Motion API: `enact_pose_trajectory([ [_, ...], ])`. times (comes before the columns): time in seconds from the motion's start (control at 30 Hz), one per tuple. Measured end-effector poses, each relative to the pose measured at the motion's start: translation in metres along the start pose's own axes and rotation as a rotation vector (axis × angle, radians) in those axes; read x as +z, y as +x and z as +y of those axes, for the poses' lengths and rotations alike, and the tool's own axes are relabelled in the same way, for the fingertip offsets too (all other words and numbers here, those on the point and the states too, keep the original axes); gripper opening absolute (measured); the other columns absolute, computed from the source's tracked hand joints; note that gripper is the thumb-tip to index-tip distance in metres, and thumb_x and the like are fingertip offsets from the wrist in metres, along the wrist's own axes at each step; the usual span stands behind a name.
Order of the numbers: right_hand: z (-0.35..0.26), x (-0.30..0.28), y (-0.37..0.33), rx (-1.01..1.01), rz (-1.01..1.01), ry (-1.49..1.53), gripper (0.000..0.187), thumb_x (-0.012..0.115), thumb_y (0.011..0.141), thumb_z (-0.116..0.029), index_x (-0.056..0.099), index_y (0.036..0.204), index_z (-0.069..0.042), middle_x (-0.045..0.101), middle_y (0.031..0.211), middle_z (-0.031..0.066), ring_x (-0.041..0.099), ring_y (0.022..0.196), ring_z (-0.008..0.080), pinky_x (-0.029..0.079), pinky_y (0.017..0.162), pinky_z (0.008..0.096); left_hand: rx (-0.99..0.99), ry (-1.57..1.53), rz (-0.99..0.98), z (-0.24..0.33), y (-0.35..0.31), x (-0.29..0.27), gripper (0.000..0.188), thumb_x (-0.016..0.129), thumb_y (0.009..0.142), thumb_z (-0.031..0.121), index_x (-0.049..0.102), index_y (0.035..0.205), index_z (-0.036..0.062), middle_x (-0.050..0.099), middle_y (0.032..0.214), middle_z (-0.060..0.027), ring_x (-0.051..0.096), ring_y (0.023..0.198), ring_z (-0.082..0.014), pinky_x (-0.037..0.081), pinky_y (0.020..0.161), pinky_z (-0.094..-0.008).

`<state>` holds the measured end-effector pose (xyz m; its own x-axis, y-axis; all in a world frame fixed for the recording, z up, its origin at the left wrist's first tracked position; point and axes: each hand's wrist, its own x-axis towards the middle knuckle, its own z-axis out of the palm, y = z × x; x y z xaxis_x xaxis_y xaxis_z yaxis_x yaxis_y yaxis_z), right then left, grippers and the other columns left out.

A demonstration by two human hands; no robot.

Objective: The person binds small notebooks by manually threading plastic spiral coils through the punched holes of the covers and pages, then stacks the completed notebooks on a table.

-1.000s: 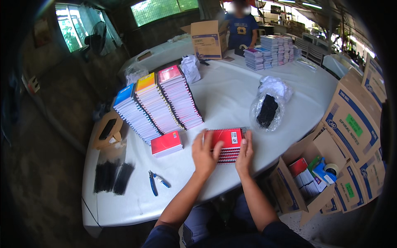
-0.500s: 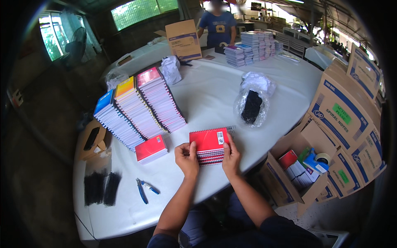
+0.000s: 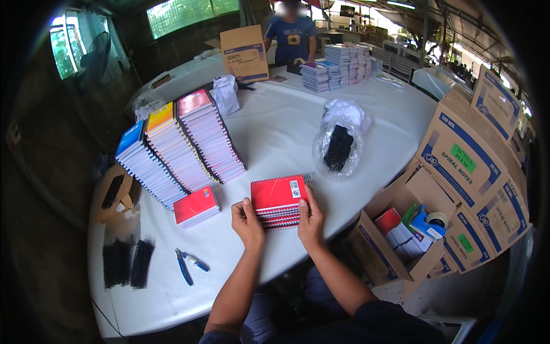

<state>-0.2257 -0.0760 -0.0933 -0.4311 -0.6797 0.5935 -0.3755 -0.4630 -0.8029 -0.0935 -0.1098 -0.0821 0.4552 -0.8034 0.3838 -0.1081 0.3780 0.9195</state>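
A small stack of red-covered spiral notebooks [image 3: 276, 195] stands at the table's near edge, wire coils showing at its far and near sides. My left hand [image 3: 248, 223] is closed on its left side, thumb along the edge. On the opposite side my right hand [image 3: 310, 219] presses its fingers and thumb to the stack. Left of my hands lies a short pile of red-covered pads [image 3: 196, 207], with no coil visible on it. Blue-handled cutting pliers [image 3: 184, 267] rest nearer to me, and bundles of black spiral coils [image 3: 128, 264] lie at the far left.
Tall notebook stacks with blue, yellow and pink covers [image 3: 182, 149] rise at left. A plastic-wrapped black bundle [image 3: 339, 149] lies beyond my right hand. Cardboard boxes [image 3: 467, 155] crowd the right; an open one holds a blue tape dispenser [image 3: 428, 222]. Another person [image 3: 291, 40] stands across the table.
The whole view has swung slightly, so everything sits a little farther left in the picture. Both hands keep their hold on the notebook stack.
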Motion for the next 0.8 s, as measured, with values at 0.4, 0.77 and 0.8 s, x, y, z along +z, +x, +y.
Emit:
enact_pose_trajectory([
  [0.4,-0.004,0.000,0.001,0.099,-0.012,0.100,0.036,0.047,0.095,-0.016,0.050,0.124,0.004,0.055,0.122,0.0216,0.051,0.117,0.0272,0.038,0.098,0.0339,-0.100,-0.153,-0.106,-0.005,0.004,-0.005,0.040,0.047,0.096,0.034,0.041,0.065,0.0093,0.037,0.063,0.0056,0.030,0.060,-0.0042,0.028,0.054,-0.0228],
  [0.77,0.007,-0.002,0.001,0.029,0.033,0.044,0.039,0.043,0.096,-0.018,0.047,0.127,0.006,0.052,0.127,0.0193,0.048,0.119,0.0249,0.035,0.100,0.0326,0.526,0.394,0.153,-0.003,0.032,-0.027,0.018,0.051,0.091,0.019,0.056,0.089,0.0019,0.055,0.089,-0.0124,0.053,0.088,-0.0232,0.041,0.082,-0.0357],
  [0.8,0.010,-0.006,0.001,0.004,0.050,-0.009,0.041,0.042,0.096,-0.018,0.044,0.129,0.006,0.048,0.131,0.0197,0.044,0.123,0.0269,0.032,0.102,0.0341,0.526,0.391,0.152,0.004,0.043,-0.034,0.018,0.051,0.091,0.019,0.056,0.089,0.0019,0.055,0.089,-0.0124,0.053,0.088,-0.0232,0.041,0.082,-0.0357],
])
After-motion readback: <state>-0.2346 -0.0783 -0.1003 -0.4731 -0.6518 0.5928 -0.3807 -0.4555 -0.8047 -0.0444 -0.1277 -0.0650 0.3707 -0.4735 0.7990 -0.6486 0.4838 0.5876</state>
